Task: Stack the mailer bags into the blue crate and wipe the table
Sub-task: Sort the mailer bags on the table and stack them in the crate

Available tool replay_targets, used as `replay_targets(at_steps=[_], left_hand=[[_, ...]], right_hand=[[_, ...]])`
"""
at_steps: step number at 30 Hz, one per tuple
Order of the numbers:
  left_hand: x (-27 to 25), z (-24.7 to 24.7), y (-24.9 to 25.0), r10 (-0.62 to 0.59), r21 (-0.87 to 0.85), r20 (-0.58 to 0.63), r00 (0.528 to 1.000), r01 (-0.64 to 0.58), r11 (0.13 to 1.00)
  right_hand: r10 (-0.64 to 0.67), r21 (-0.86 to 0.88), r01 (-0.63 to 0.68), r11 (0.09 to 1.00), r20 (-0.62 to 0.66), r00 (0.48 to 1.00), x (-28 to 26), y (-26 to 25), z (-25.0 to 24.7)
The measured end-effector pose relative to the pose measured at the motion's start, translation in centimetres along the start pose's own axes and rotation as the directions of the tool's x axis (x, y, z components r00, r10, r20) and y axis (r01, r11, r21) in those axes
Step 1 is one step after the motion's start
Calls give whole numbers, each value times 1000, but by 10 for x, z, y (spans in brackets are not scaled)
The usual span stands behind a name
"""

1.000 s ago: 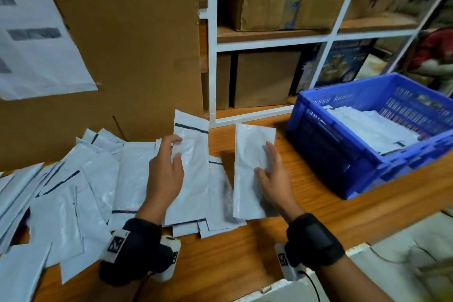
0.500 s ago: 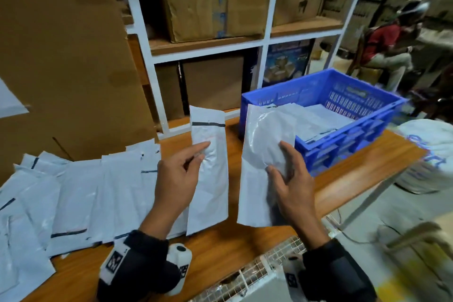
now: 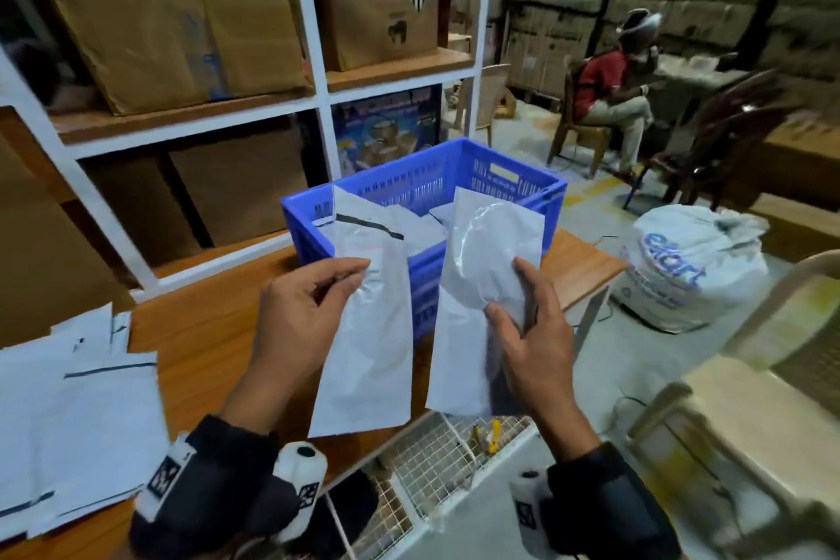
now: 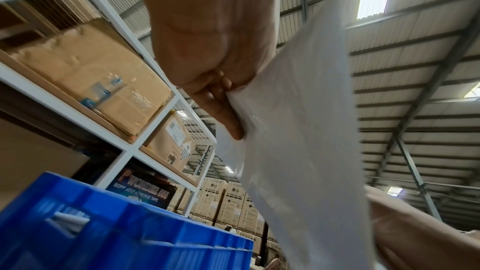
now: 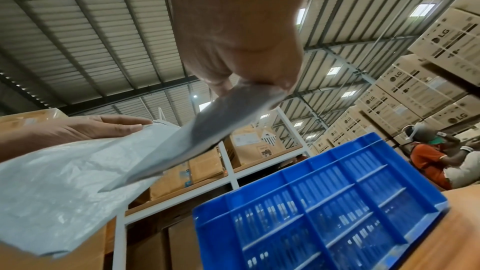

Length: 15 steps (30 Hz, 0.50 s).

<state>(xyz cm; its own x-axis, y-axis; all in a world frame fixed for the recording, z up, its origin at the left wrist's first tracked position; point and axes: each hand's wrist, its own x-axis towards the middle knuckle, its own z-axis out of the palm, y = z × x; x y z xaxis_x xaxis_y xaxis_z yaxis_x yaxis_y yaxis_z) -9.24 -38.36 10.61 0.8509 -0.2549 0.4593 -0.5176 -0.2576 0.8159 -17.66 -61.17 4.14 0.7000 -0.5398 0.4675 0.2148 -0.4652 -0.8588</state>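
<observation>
My left hand (image 3: 318,300) pinches a white mailer bag (image 3: 368,332) with a black strip near its top, lifted off the table. My right hand (image 3: 522,323) grips a second white mailer bag (image 3: 486,268) beside it. Both bags hang in front of the blue crate (image 3: 454,177), which holds several mailer bags. In the left wrist view my fingers (image 4: 223,110) pinch the bag's edge (image 4: 298,130) above the crate's rim (image 4: 116,223). The right wrist view shows my fingers (image 5: 246,77) clamped on the grey bag (image 5: 207,130) above the crate's wall (image 5: 324,202). More mailer bags (image 3: 82,414) lie on the wooden table (image 3: 204,332) at the left.
A white shelf rack (image 3: 318,96) with cardboard boxes stands behind the table. A full white sack (image 3: 691,268) sits on the floor right of the table. A person (image 3: 613,100) sits on a chair farther back. A wire basket (image 3: 432,468) lies below the table's front edge.
Both hands lifted their mailer bags off the table and carried them right, up to the blue crate. The head view swung right, so the pile now lies at the far left.
</observation>
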Motion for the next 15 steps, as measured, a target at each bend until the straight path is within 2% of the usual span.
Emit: replay_targets(at_steps=[5,11,15], left_hand=[[23,42,12,-16,-7,105,994,17,1000],[85,74,6,28,173,166,986,-57,983],[132,90,-2,37,277,270,962,-114,954]], right_hand=[[34,9,-34,999,2,999,27,24,-35],[39,15,-39,999,25,999,77,54,-50],[3,-90,3,996,61,998,127,78,-54]])
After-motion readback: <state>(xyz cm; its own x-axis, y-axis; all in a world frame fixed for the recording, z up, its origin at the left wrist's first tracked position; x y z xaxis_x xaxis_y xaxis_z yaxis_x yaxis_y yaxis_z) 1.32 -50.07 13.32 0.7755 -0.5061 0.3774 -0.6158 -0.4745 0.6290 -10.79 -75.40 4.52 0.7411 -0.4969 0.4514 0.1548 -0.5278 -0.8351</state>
